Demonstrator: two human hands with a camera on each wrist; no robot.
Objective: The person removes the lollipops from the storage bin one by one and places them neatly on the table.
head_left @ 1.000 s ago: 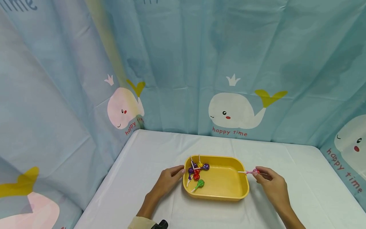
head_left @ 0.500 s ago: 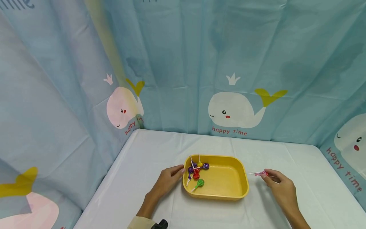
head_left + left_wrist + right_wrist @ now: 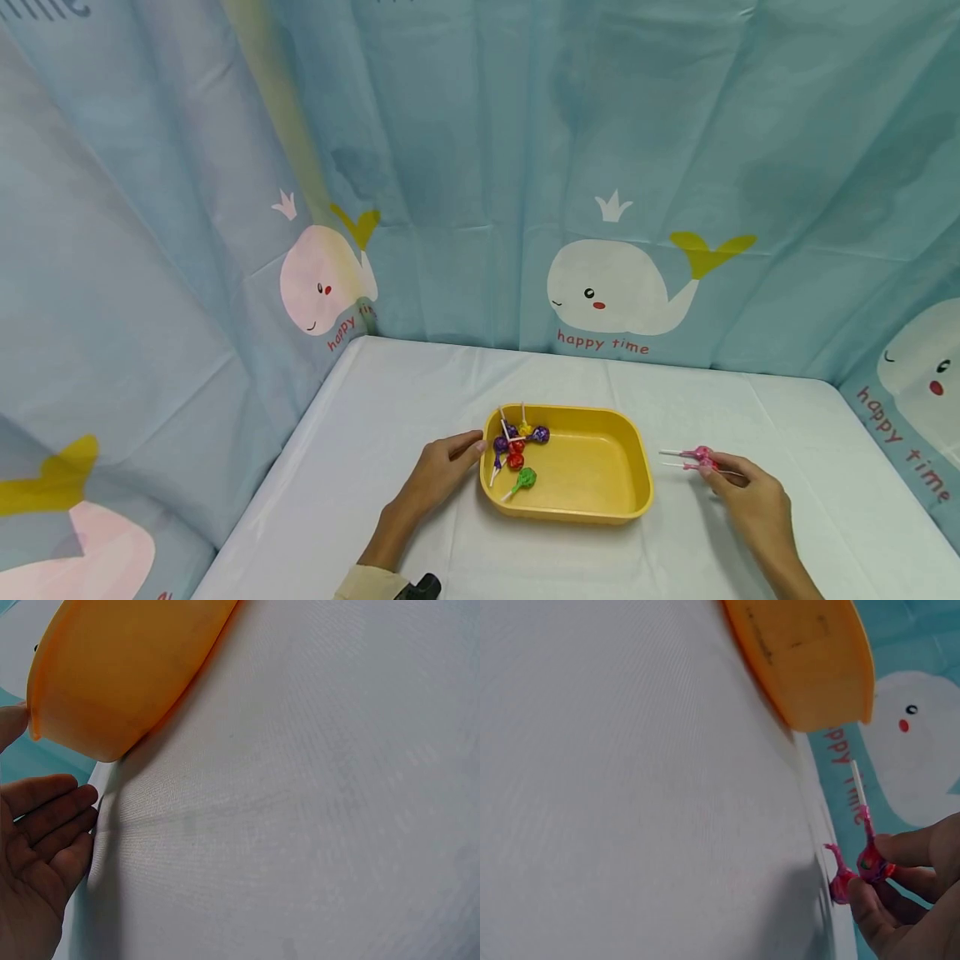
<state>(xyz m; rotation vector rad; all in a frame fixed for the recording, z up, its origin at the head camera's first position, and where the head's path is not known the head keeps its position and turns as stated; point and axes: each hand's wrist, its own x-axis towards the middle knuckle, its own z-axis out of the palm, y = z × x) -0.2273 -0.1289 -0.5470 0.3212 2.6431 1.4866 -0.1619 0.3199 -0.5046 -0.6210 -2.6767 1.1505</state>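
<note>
At the yellow tray's [image 3: 577, 518] left end, my left hand [image 3: 442, 468] rests fingertips against the rim. In the left wrist view, one digit of the left hand [image 3: 37, 855] touches the tray [image 3: 112, 667] while the other fingers lie loosely extended. To the right of the tray, my right hand [image 3: 753, 500] pinches a pink-wrapped lollipop [image 3: 871, 861] by its candy head, white stick pointing towards the tray. A second pink lollipop [image 3: 842, 888] lies right beside the fingertips, its stick roughly parallel to the first in the head view.
Several lollipops fill the tray's left part: purple [image 3: 541, 435], red [image 3: 515, 461], yellow [image 3: 525, 430] and green [image 3: 527, 479]. A white cloth covers the table [image 3: 555, 558]. Blue whale-print curtains [image 3: 465, 167] hang behind and at the sides.
My right hand has drawn back rightwards from the tray's right rim with the lollipop, bringing it next to a second pink one. The left hand and tray stay put.
</note>
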